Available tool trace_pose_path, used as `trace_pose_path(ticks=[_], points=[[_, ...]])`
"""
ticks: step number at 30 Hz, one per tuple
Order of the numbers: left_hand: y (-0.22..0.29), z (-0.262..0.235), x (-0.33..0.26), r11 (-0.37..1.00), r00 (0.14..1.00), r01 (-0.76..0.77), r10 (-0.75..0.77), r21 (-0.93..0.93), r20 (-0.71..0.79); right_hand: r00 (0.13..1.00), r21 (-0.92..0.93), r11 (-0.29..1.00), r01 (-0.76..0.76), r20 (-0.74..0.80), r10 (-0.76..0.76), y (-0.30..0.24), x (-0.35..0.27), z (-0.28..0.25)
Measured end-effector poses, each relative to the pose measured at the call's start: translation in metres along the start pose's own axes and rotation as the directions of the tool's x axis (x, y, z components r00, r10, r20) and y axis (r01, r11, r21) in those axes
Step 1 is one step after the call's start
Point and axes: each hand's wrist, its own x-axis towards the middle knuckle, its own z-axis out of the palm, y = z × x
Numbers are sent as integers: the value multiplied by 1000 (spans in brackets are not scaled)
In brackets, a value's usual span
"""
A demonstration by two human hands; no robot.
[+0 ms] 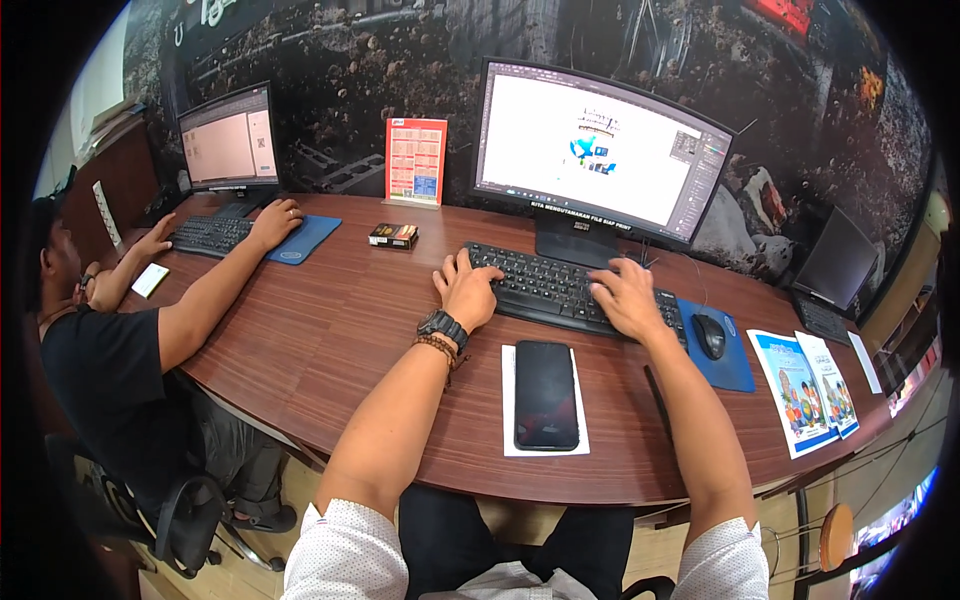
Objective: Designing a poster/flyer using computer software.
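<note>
My left hand [466,290] rests at the left end of a black keyboard [545,285], its fingers apart on the keys. Over the right part of the same keyboard, my right hand [630,300] has its fingers spread and slightly blurred. Neither hand grips anything. Behind the keyboard stands a monitor [560,130] with a design program showing a page with a blue picture. A black smartphone [546,395] lies face up on a white sheet [509,400] between my forearms. To the right of my right hand, a black mouse [710,336] sits on a blue mouse pad [735,372].
Printed booklets [795,395] lie at the right of the brown desk [330,330]. A small dark box [393,236] and a red-and-white sign [416,160] stand left of my monitor. A co-worker [110,350] uses another keyboard [212,235] at the far left.
</note>
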Motion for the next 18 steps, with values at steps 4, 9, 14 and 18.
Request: trace_pose_path(ticks=[4, 9, 14, 18], points=[[-4, 8, -4, 998, 999, -15, 13, -65, -30, 983, -40, 997, -70, -174, 62, 66, -42, -40], [5, 8, -5, 997, 998, 26, -30, -73, -56, 916, -60, 954, -295, -301, 265, 116, -108, -67], [6, 13, -5, 1000, 998, 7, -8, -5, -68, 869, 68, 916, -396, -295, 397, 128, -132, -68], [1, 16, -3, 1000, 997, -16, 17, 10, -81, 891, 80, 916, -393, -214, 401, 121, -128, -68]])
